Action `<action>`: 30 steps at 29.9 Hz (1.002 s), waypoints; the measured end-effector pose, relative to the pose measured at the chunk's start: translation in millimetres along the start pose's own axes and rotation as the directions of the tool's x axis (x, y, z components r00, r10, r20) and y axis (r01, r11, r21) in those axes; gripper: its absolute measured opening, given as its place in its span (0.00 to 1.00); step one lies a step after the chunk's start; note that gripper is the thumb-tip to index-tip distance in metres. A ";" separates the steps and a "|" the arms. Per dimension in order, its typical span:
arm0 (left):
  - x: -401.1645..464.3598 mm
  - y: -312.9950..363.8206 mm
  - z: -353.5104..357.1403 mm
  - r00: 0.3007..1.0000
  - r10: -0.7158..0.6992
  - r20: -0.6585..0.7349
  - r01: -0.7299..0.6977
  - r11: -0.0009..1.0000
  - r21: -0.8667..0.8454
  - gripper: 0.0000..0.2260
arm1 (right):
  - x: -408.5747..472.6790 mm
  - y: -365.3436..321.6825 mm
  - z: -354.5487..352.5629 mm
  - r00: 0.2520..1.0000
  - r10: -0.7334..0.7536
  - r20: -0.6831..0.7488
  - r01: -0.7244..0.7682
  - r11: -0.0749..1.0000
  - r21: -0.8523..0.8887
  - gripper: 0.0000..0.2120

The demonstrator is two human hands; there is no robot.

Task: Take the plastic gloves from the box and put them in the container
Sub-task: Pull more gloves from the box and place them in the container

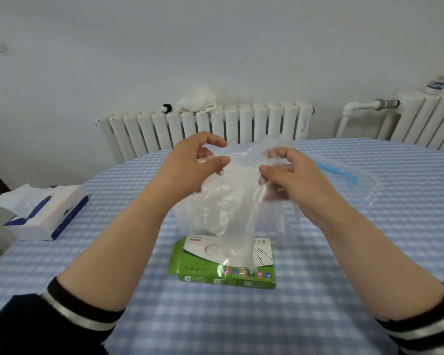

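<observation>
Green cardboard glove box (223, 262) sits nearest on the checked tablecloth (241, 324). Above it both hands pinch a bunch of thin clear plastic gloves (228, 201), left hand (190, 165) and right hand (290, 175) with curled fingers. Keep the bunch gathered tight, then carry it to the clear zip bag (362, 180) beyond, I reckon.

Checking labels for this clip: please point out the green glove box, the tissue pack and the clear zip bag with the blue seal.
green glove box (244, 283), head view, on its green front face.
tissue pack (62, 213), head view, on its top.
clear zip bag (369, 185), head view, on its clear plastic below the blue seal.
</observation>
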State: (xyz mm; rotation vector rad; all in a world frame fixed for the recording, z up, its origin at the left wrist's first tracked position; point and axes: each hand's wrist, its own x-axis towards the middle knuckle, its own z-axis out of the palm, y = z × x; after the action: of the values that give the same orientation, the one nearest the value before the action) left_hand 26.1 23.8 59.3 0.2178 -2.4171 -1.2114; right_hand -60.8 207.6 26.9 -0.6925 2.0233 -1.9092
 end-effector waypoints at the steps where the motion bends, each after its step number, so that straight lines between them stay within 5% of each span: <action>1: 6.7 -4.5 -4.7 1.000 0.004 -0.027 -0.003 0.999 0.037 0.08 | 6.7 -3.8 -1.1 1.000 -0.005 0.009 0.006 0.999 -0.048 0.15; 9: 69.8 -38.6 -32.4 0.993 0.019 -0.114 0.030 0.910 0.413 0.11 | 93.2 -21.1 7.8 0.999 -0.052 0.014 0.052 0.877 -0.478 0.14; 14: 63.6 -47.5 -25.8 0.964 0.250 -0.093 -0.120 0.717 0.687 0.15 | 125.5 -3.8 16.5 0.991 -0.103 0.080 0.127 0.618 -0.776 0.16; 18: 45.6 -48.5 -4.4 0.977 0.049 0.207 -0.184 0.688 0.702 0.18 | 127.6 5.9 17.9 0.986 -0.079 0.149 0.168 0.515 -0.840 0.18; 22: 47.2 -55.3 1.9 0.943 -0.135 0.303 -0.136 0.675 0.725 0.25 | 122.4 8.3 22.3 0.959 -0.043 0.280 0.271 0.419 -0.867 0.18; 30: 65.2 -55.4 -5.7 0.908 -0.069 0.413 -0.274 0.648 0.711 0.24 | 115.9 11.7 23.0 0.895 0.125 0.428 0.350 0.396 -0.849 0.18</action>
State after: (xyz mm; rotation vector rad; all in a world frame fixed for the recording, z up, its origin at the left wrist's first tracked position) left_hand -32.6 -35.0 38.1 0.0547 -3.1372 -0.0878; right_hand -149.2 128.3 27.7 -1.3716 2.6132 -0.3236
